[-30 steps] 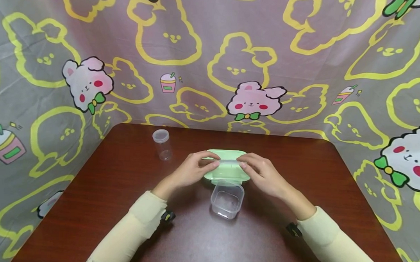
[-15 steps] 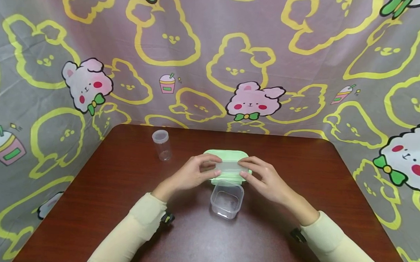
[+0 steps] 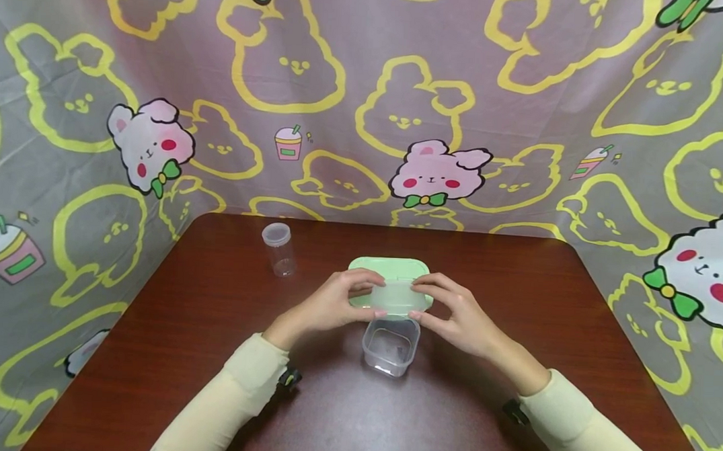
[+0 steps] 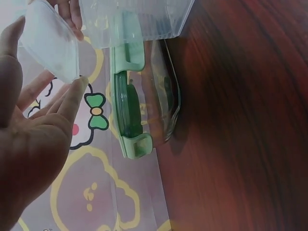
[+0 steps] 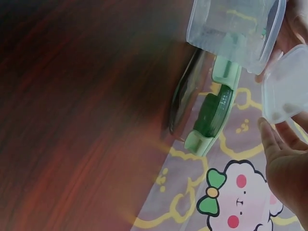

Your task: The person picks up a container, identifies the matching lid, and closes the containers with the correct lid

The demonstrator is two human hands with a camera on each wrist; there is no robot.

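A translucent lid (image 3: 398,298) is held up between both hands, tilted, with its broad face showing in the left wrist view. My left hand (image 3: 337,300) pinches its left edge between thumb and fingers, and my right hand (image 3: 463,317) grips the right edge the same way. Just below and nearer the person, an uncovered clear square plastic container (image 3: 390,353) stands on the table. Directly behind it sits a clear food box with a light green clip lid (image 3: 390,264), partly hidden by the held lid. Its side clips (image 4: 137,146) show in the left wrist view.
A clear jar with a whitish screw cap (image 3: 280,250) stands upright at the back left of the brown wooden table (image 3: 487,271). A curtain printed with cartoon rabbits (image 3: 439,175) hangs round the table's back and sides.
Both hands have brought the lid a little toward the person and turned it so more of its face shows. The container, green-lidded box and jar have stayed put.
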